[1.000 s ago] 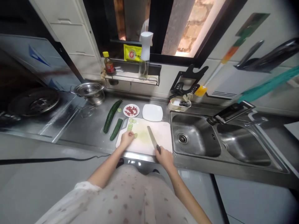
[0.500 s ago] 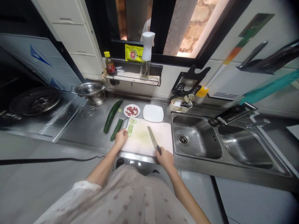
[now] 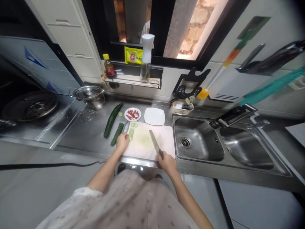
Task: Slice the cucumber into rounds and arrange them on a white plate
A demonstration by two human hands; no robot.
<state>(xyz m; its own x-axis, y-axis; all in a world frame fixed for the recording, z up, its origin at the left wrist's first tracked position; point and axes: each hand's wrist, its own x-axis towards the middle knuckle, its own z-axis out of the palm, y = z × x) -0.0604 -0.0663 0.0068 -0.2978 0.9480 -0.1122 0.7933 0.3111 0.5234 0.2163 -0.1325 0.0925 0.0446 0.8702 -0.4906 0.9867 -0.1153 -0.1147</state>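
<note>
My right hand grips a kitchen knife by its dark handle, the blade angled across the right half of a white cutting board. At the board's left edge, my left hand has its fingers curled together beside a row of cucumber slices. Whether anything is between those fingertips is hidden. Left of the board lies a cut cucumber piece, with a longer whole cucumber beyond it. A cucumber end rests near the whole one.
Behind the board stand a plate of chopped red bits and a bare white square plate. A double steel sink is on the right. A lidded pot and a pan are to the left. A shelf holds bottles.
My left hand has drawn slightly left, off the row of cucumber slices. The knife stays in my right hand in about the same place. The whole view has shifted a little.
</note>
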